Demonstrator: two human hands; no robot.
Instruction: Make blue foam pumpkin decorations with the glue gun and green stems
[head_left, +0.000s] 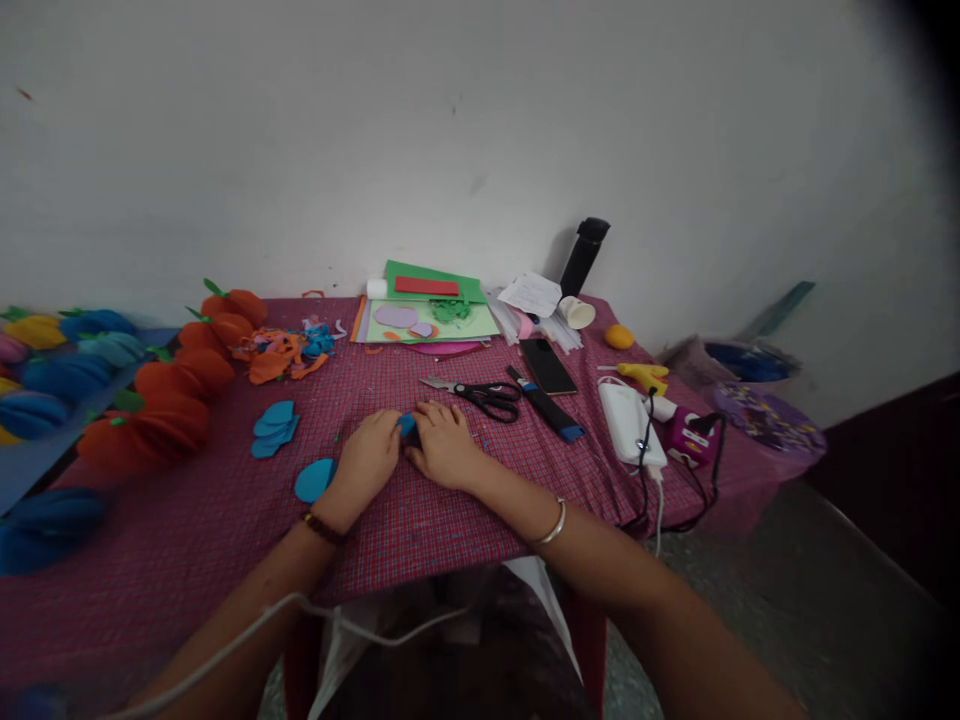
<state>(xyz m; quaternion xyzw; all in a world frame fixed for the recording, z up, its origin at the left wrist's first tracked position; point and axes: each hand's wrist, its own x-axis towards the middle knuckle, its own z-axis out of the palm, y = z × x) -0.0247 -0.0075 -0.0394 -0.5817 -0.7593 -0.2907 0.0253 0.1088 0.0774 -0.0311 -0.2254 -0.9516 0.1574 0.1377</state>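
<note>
A small blue paper piece [406, 425] lies between my two hands, low over the red checked tablecloth; the fingers cover most of it. My left hand [371, 452] is closed on its left side. From the right, my right hand [444, 443] grips the same piece with bent fingers. Just left of my left wrist is a blue paper round [314, 480]. Several blue folded paper shapes [274, 430] are stacked farther left. Black-handled scissors [480, 394] lie beyond my right hand, blades pointing left.
Orange paper pumpkins [146, 435] line the left side beside paper scraps [281, 352]. Coloured sheets [435, 310] lie at the back. Rightward are a box cutter [546, 403], a phone [547, 366], a white power bank [630, 422], a yellow glue gun [643, 376] and a black bottle [584, 258].
</note>
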